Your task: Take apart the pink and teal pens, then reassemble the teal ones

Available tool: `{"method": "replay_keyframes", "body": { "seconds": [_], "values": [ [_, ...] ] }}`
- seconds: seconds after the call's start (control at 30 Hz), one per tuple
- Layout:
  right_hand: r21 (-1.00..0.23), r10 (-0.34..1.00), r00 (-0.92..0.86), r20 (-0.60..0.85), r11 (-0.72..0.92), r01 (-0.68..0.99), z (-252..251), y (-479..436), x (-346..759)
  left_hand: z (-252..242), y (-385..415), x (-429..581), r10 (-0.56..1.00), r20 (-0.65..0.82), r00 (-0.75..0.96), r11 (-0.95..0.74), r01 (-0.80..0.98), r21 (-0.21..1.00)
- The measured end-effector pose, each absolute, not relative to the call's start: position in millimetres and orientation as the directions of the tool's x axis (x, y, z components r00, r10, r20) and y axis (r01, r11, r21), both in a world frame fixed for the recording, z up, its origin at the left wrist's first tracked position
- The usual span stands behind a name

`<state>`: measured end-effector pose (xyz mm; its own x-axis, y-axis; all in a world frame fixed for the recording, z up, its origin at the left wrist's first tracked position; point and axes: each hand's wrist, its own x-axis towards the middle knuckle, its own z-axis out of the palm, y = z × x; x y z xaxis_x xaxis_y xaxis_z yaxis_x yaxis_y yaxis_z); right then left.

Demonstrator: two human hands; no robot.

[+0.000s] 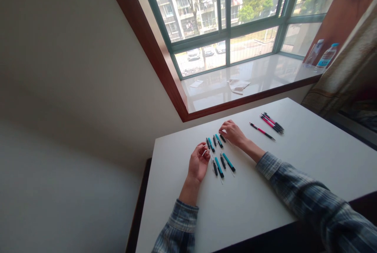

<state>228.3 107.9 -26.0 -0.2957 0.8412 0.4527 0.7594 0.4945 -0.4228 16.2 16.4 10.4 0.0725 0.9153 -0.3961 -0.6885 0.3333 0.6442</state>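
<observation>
Left hand (198,162) has its fingertips pinching a thin white refill (204,152), right hand (232,133) rests fingers loosely together, just beside rows of teal-and-black plastic pen parts (219,166) on a white table (259,206).

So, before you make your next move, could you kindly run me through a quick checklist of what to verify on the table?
1. Left hand gripping the thin pale item at its fingers: cannot tell.
2. Right hand touching the dark pen beside its fingertips: cannot tell.
3. Teal-gripped pens lying flat on the white table: ok.
4. Single pink pen lying apart from the pink bunch: ok.
5. Pink bunch neatly separated, each pen distinct: not ok, they overlap.
</observation>
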Motion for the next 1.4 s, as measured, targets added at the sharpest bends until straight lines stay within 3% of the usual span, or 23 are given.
{"method": "replay_keyframes", "body": {
  "seconds": [0.73, 1.17, 1.4],
  "values": [
    [-0.433, 0.817, -0.277, 0.505, 0.518, 0.738, -15.3, 78.2, 257.0, 10.6, 17.3, 13.2, 0.916, -0.396, 0.064, 0.328, -0.688, 0.648],
    [-0.381, 0.805, -0.375, 0.459, 0.560, 0.736, -23.6, 71.1, 263.4, 7.1, 21.2, 11.7, 0.911, -0.408, 0.064, 0.338, -0.685, 0.646],
    [-0.396, 0.823, -0.314, 0.474, 0.518, 0.758, -22.2, 70.3, 263.8, 7.7, 21.3, 12.8, 0.909, -0.411, 0.067, 0.343, -0.679, 0.649]
  ]
}}
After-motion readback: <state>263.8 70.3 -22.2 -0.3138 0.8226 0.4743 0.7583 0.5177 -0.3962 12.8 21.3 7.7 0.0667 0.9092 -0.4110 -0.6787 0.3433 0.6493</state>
